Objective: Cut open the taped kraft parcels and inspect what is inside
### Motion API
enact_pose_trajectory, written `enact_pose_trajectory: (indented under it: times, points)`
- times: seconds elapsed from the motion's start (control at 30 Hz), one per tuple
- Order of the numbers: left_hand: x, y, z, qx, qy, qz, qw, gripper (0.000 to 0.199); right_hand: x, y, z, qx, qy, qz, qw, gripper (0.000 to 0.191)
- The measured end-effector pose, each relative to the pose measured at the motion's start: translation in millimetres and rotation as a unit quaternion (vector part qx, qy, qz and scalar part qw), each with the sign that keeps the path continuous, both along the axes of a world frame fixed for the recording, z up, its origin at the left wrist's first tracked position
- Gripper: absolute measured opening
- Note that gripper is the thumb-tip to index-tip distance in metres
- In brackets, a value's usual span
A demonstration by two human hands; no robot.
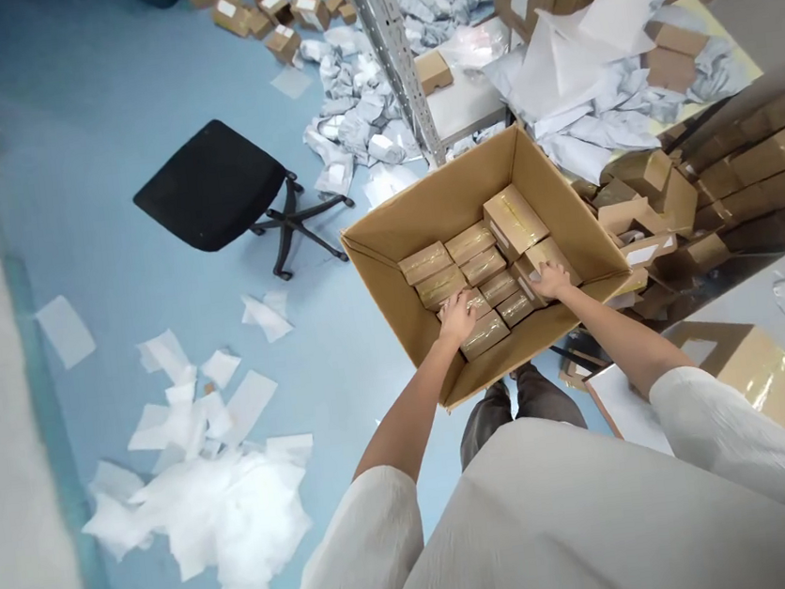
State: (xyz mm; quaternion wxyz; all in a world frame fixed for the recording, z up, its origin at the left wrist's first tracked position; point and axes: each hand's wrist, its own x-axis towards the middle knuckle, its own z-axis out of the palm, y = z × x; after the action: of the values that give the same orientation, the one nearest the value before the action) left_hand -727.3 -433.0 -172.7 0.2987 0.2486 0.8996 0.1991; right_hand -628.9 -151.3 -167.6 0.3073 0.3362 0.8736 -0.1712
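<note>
An open brown cardboard box (423,192) is held out below me, its flaps folded away and its near corner above my feet. Inside lie several small taped cartons (475,271) in tight rows, and one larger carton (516,221) sits tilted at the back. My left hand (457,317) rests on the cartons near the front wall. My right hand (551,281) lies on a carton (544,258) at the right side of the box. Both forearms reach over the near rim, and the hands hide parts of the cartons beneath them.
A black chair seat (210,185) on a five-star base stands on the blue floor. White paper scraps (213,523) lie at lower left. Crumpled grey mailer bags (356,100) pile beside a metal shelf upright (393,49). Stacked cartons (751,150) rise at right.
</note>
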Motion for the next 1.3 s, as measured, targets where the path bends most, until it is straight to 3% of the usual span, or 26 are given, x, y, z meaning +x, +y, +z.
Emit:
enact_pose_trajectory:
  times: [0.2, 0.33, 0.5, 0.7, 0.93, 1.17, 1.3]
  points:
    - [7, 49, -54.5, 0.013, -0.039, -0.001, 0.999, 0.051, -12, 42, -74.5, 0.004, -0.088, -0.053, 0.995, 0.082]
    - [21, 89, -94.0, 0.041, -0.076, -0.019, 0.996, 0.051, -10, 67, -125.6, 0.007, -0.093, -0.08, 0.992, 0.098]
    - [42, 119, -126.1, 0.055, -0.112, -0.032, 0.992, 0.051, -2, 83, -168.9, 0.04, -0.095, -0.114, 0.988, 0.108]
    - [50, 128, -147.9, 0.067, -0.12, -0.039, 0.99, 0.051, 13, 90, -188.8, 0.056, -0.065, -0.08, 0.993, 0.104]
    - [49, 123, -151.0, 0.049, -0.134, -0.051, 0.989, 0.052, 14, 78, -195.1, 0.095, -0.056, -0.048, 0.993, 0.094]
    - [47, 116, -152.6, 0.057, -0.132, -0.042, 0.989, 0.053, 17, 64, -201.6, 0.086, -0.07, -0.069, 0.991, 0.124]
    - [48, 112, -152.8, 0.067, -0.138, -0.046, 0.987, 0.05, 17, 60, -208.1, 0.085, -0.068, -0.089, 0.99, 0.128]
